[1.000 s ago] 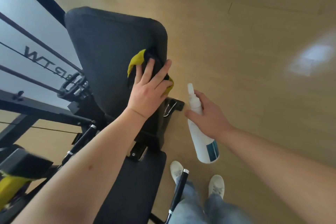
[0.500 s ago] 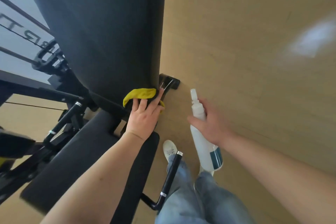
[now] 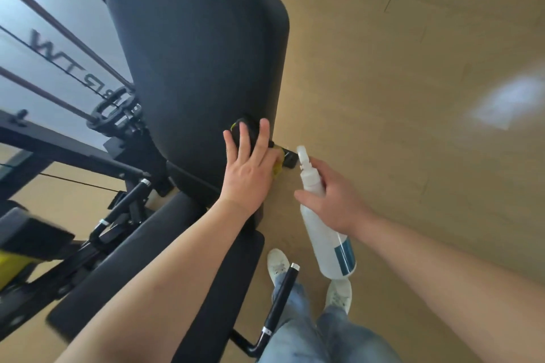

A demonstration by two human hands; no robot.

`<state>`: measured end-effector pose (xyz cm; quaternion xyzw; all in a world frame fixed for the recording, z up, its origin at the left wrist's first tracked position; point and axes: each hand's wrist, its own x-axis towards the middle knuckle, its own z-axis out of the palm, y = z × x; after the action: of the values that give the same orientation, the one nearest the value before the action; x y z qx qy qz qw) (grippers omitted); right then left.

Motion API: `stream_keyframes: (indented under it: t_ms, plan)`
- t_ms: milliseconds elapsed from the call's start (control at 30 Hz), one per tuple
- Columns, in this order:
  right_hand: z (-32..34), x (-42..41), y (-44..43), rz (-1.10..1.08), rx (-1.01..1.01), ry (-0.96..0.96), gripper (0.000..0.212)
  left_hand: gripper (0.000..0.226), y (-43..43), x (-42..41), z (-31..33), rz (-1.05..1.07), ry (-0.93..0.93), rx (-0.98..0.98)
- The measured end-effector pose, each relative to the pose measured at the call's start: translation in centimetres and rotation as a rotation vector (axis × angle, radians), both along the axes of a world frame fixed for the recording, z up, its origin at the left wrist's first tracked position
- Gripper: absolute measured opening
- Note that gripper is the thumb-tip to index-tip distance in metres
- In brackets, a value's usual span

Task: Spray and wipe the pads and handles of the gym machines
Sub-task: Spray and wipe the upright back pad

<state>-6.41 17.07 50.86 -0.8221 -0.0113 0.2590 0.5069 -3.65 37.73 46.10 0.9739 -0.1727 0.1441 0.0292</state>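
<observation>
The left hand (image 3: 250, 168) pressed flat, fingers straight, on a yellow cloth (image 3: 278, 167) low at the right edge of the back pad (image 3: 200, 68), hiding most of it; the right hand (image 3: 333, 203), fingers curled, gripped the spray bottle (image 3: 327, 242) nearby

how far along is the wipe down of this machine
Done: nothing shows as finished. In hand: the left hand presses the cloth flat on the back pad's lower right edge, while the right hand holds the spray bottle beside it. Left: probably the seat pad and the black handle; neither is being touched.
</observation>
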Motion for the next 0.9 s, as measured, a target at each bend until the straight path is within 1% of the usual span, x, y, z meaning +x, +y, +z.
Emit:
stream_keyframes:
  t_ms: [67,200,300,433,533,633,733,800,833,867,900]
  plan:
    - [0.8,0.4,-0.2,-0.034,0.018,-0.021,0.048,0.021,-1.1,1.3,1.6,0.030,-0.041,-0.094]
    - [2.3,1.2,-0.3,-0.013,-0.017,-0.048,0.058,0.015,-2.9,4.2,5.3,0.071,-0.116,-0.240]
    - [4.0,1.8,-0.3,0.022,-0.050,-0.077,0.064,0.011,-3.3,6.0,7.9,0.045,-0.131,-0.309]
    - [6.2,2.9,-0.1,0.037,-0.055,-0.120,0.066,0.011,-3.6,7.7,11.3,-0.002,-0.138,-0.370]
    - [7.5,3.7,0.2,0.033,-0.046,-0.157,0.066,0.009,-3.8,8.7,13.7,-0.045,-0.184,-0.502]
    - [8.2,4.5,0.2,0.000,-0.056,-0.174,0.066,0.014,-3.4,10.4,16.3,0.047,-0.227,-0.745]
    - [8.7,4.8,0.0,-0.017,-0.054,-0.187,0.065,0.022,-2.9,11.7,18.2,0.214,-0.290,-0.879]
    - [9.2,4.7,-0.2,-0.024,-0.060,-0.189,0.065,0.023,-2.9,11.6,18.7,0.258,-0.334,-0.896]
    - [9.4,4.7,-0.3,-0.033,-0.054,-0.181,0.065,0.022,-3.0,11.5,18.6,0.217,-0.342,-0.859]
    - [9.7,4.7,-0.4,-0.042,-0.043,-0.173,0.065,0.022,-3.1,11.3,18.3,0.150,-0.338,-0.769]
    - [10.0,4.7,-0.5,-0.050,-0.037,-0.168,0.065,0.024,-3.2,11.2,17.7,0.082,-0.321,-0.637]
